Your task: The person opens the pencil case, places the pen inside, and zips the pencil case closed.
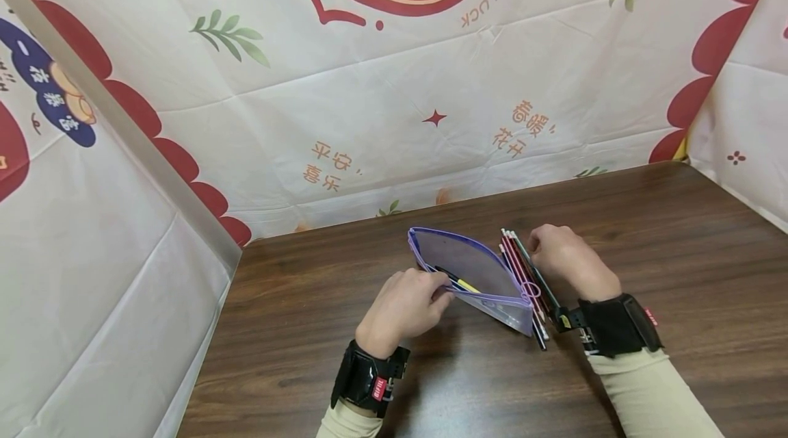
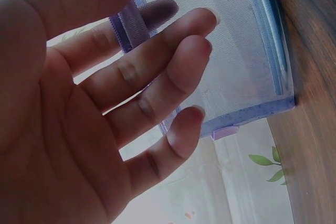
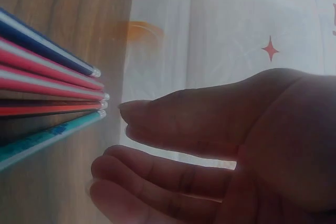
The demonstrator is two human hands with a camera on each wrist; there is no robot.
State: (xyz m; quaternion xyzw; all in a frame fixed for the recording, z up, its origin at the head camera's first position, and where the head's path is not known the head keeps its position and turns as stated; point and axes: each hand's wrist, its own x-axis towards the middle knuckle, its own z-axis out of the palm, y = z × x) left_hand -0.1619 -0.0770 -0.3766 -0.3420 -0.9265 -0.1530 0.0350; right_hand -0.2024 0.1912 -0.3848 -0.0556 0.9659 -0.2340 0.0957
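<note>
My left hand (image 1: 403, 304) pinches the near rim of a purple mesh pencil pouch (image 1: 477, 260) between thumb and index finger. The pouch gapes open on the table, with a black-and-yellow pen (image 1: 466, 285) and other dark items inside. In the left wrist view, the purple zipper edge (image 2: 134, 22) lies between thumb and index finger; the other fingers bend loosely. A row of several pencils (image 1: 520, 267) lies along the pouch's right side. My right hand (image 1: 569, 260) hovers beside their far ends, holding nothing. In the right wrist view its fingertips point toward the green pencil (image 3: 52, 140).
A purple zipper-pull ring (image 1: 530, 289) hangs at the pouch's right corner over the pencils. The brown wooden table (image 1: 295, 342) ends at the back against a printed white cloth (image 1: 369, 102). Another cloth panel (image 1: 111, 287) stands along the left.
</note>
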